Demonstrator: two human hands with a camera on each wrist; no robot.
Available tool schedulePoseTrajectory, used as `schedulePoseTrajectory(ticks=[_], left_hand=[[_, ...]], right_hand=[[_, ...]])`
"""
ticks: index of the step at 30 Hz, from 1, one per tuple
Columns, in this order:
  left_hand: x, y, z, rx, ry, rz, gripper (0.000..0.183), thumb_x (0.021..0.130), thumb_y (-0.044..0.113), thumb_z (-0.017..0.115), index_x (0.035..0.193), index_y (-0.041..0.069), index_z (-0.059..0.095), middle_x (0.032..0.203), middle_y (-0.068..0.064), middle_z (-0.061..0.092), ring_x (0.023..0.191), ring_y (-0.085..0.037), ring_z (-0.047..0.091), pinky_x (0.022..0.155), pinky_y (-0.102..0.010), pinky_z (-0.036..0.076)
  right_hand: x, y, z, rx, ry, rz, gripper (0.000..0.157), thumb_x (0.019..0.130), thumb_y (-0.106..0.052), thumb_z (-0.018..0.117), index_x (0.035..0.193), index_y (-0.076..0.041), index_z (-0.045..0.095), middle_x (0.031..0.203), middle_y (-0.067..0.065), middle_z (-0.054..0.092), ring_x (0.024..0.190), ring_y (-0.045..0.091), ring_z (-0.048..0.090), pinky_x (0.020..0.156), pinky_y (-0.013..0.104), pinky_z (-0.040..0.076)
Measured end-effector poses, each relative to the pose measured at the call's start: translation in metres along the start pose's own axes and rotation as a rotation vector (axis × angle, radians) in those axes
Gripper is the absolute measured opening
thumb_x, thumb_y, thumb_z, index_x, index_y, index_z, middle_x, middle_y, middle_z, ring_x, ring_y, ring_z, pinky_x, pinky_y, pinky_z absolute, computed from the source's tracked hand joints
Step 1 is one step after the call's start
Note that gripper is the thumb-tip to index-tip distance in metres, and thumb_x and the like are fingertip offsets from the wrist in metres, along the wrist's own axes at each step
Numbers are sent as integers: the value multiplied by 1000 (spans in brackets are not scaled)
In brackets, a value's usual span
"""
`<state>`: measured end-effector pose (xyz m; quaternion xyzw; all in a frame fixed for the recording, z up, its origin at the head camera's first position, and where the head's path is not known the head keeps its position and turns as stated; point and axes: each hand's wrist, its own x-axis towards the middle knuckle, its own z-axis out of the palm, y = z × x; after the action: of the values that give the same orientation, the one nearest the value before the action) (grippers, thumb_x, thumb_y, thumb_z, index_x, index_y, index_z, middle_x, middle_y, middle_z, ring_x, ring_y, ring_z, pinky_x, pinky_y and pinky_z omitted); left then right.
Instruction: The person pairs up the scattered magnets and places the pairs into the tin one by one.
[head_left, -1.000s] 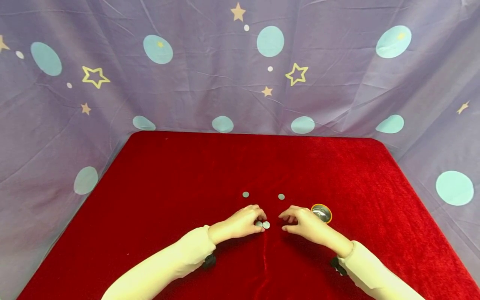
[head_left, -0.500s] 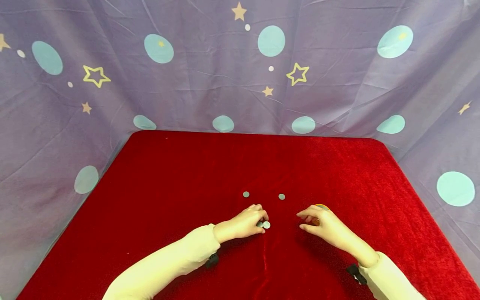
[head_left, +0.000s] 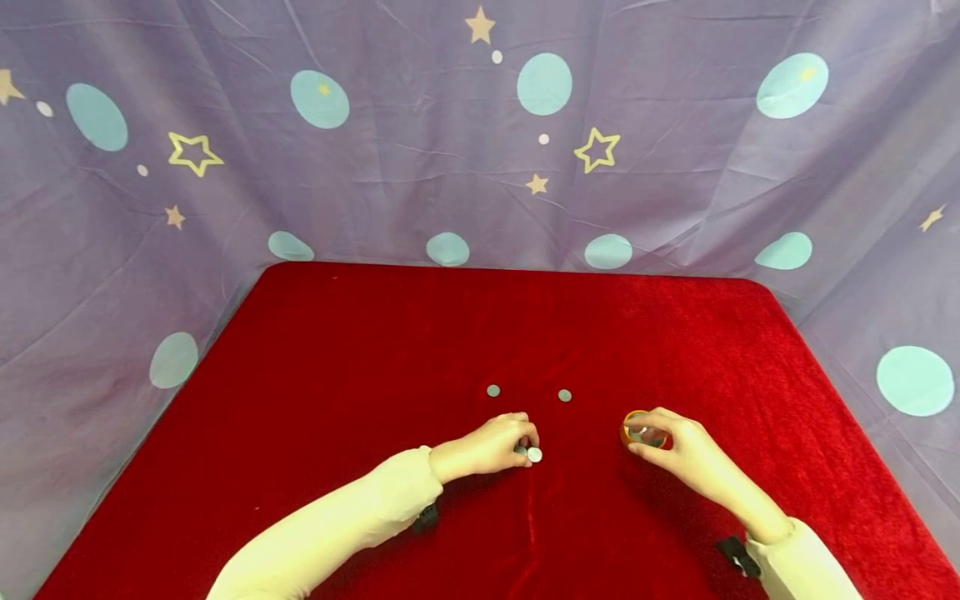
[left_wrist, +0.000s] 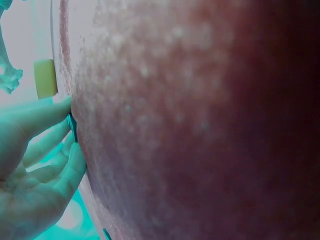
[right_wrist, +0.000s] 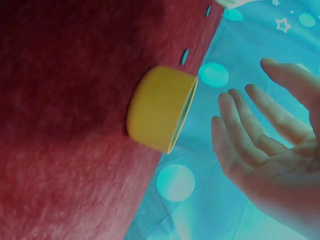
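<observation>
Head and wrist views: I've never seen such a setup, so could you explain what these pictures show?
There's no machine, just a person's two bare hands. One picture comes from a camera worn on the head; the two sideways-looking ones come from cameras on the wrists. On the red cloth are a yellow bowl and small discs. The left hand seems to pinch one disc; two farther discs lie apart. The right hand hovers over the bowl, holding nothing.
</observation>
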<state>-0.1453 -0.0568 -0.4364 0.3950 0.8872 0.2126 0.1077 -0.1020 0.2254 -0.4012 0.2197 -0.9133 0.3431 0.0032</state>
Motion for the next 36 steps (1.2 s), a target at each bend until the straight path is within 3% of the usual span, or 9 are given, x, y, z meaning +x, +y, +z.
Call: schedulePoseTrajectory(ticks=[5,14,20,29,36], left_hand=[[2,-2,-2,-13,-12,44,14,76,11,72,87,6,66,82,-3,57,72,-10,52,66,-15,42],[8,-5,-3,-33,-59,65,14,71,5,71,84,5,67,75,-2,57,65,-6,49,59,-12,39],[7,-7,-4,-26,-53,82,14,69,5,72,82,5,67,73,-1,56,63,-4,49,58,-10,39],[7,-6,-4,-15,-49,86,15,70,7,72,84,5,68,75,-1,57,64,-4,50,59,-9,39],[7,-7,-5,-6,-31,96,13,70,6,72,82,5,67,74,-1,57,64,-5,50,58,-9,39]], right_hand=[[-2,8,-3,-7,20,4,26,81,-11,67,106,-3,63,92,-2,62,80,11,59,67,29,49],[-2,21,-2,-36,163,-80,26,71,-3,74,97,-3,67,87,5,64,74,9,58,64,24,49],[-4,26,-2,-56,190,-57,32,68,-6,77,98,-4,66,91,5,64,77,12,58,66,22,48],[-4,37,-2,-81,139,-5,46,66,-13,79,106,1,62,98,8,63,84,16,56,69,27,48],[-1,41,-3,29,63,53,54,68,-13,79,113,7,56,102,15,60,86,14,56,71,25,49]])
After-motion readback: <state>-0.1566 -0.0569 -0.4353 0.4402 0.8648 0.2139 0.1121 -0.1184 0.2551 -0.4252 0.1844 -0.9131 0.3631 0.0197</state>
